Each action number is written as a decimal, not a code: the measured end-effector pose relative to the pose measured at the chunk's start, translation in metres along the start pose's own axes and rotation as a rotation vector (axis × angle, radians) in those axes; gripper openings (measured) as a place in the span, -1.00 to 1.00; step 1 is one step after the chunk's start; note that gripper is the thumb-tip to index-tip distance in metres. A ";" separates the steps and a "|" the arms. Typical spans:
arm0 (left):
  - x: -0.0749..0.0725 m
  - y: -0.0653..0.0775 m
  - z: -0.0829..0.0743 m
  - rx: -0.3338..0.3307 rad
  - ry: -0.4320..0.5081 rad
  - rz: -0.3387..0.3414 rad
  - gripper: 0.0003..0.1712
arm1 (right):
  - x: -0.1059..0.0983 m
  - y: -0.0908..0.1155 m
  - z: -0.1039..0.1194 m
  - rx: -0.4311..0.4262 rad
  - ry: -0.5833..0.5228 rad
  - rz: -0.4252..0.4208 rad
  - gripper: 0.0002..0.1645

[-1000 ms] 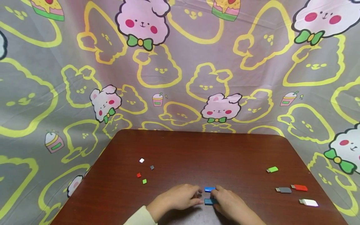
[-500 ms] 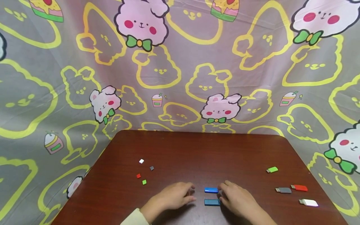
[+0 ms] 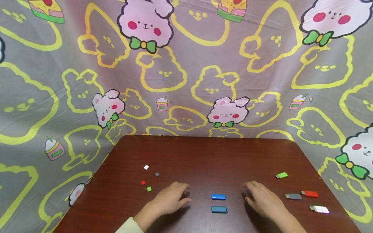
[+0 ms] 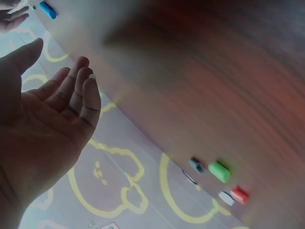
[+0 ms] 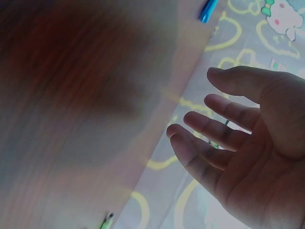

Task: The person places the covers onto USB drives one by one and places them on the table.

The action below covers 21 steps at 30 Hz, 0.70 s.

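Left hand, right hand: both empty, fingers relaxed. Between: blue stick, far; teal stick, near; a careless inward sweep could knock either askew.

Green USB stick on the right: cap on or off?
Off. In the head view, the green USB stick shows its bare metal plug; a small green piece lies near the left hand.
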State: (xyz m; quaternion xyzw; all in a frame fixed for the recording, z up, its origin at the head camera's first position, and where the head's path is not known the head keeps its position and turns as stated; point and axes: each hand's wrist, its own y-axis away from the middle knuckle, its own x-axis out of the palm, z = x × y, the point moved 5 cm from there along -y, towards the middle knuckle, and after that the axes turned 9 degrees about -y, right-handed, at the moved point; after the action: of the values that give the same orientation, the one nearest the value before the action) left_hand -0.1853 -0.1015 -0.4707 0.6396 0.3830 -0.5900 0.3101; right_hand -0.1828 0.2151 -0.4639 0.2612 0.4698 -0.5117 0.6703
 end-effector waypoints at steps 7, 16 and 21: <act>-0.003 0.010 0.013 -0.032 0.009 0.027 -0.47 | -0.005 0.003 -0.020 0.022 -0.014 0.013 -0.51; -0.003 0.018 0.027 -0.053 -0.012 0.000 -0.49 | -0.011 0.005 -0.027 -0.042 -0.008 -0.052 -0.52; -0.003 0.025 0.034 -0.078 -0.002 -0.006 -0.48 | -0.013 0.005 -0.031 -0.049 -0.002 -0.047 -0.52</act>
State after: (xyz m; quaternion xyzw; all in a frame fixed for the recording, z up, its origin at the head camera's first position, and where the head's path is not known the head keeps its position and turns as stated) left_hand -0.1820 -0.1437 -0.4728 0.6252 0.4073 -0.5762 0.3334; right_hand -0.1896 0.2486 -0.4662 0.2331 0.4874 -0.5158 0.6649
